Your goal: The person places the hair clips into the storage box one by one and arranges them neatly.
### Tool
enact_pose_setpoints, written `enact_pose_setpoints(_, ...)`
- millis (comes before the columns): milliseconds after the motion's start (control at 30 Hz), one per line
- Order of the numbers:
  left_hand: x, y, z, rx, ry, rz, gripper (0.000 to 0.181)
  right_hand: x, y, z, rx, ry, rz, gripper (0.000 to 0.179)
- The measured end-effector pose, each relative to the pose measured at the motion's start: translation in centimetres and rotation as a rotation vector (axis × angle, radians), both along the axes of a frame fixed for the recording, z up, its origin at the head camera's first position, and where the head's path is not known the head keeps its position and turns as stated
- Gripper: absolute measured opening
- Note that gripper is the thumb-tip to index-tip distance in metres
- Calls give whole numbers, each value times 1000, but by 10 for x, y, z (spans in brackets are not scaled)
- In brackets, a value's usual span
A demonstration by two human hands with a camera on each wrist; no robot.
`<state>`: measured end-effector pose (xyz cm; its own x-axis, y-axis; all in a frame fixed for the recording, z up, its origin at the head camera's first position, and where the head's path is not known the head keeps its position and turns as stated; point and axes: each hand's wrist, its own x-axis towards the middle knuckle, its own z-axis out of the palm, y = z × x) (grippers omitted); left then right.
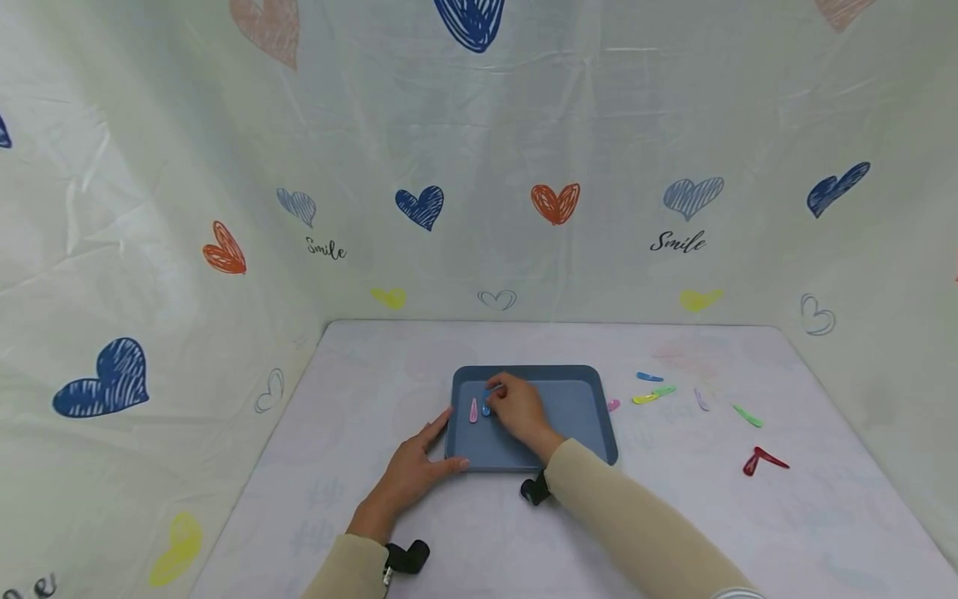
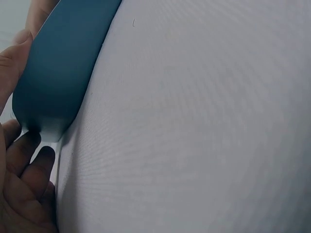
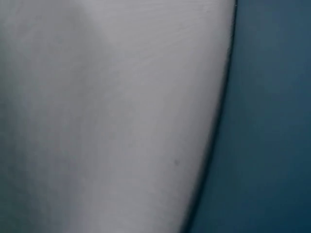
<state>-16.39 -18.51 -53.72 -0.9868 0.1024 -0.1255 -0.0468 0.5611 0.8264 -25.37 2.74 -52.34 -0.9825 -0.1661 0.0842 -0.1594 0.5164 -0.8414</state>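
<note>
In the head view, a blue-grey tray lies on the table. My right hand is over its left half, pinching a small blue hair clip, partly hidden by the fingertips. Just left of that clip, a pink hair clip lies upright on the tray floor. My left hand spreads round the tray's near-left corner, fingers along the left side and thumb at the front rim. The left wrist view shows fingers touching the tray's outer wall. The right wrist view shows no hand.
Right of the tray lie a pink clip, a blue clip, a yellow and green pair, a lilac clip, a green clip and dark red clips. A heart-printed curtain hangs behind the white table.
</note>
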Motion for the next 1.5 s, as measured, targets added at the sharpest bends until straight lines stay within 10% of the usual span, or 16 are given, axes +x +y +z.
enact_pose_setpoints(667, 1, -1, 2, 3, 2, -10, 93, 1, -8, -8, 240, 72, 26, 15)
enact_pose_setpoints(1500, 2, 1, 3, -12, 3, 10, 92, 1, -7, -5, 244, 57, 69, 21)
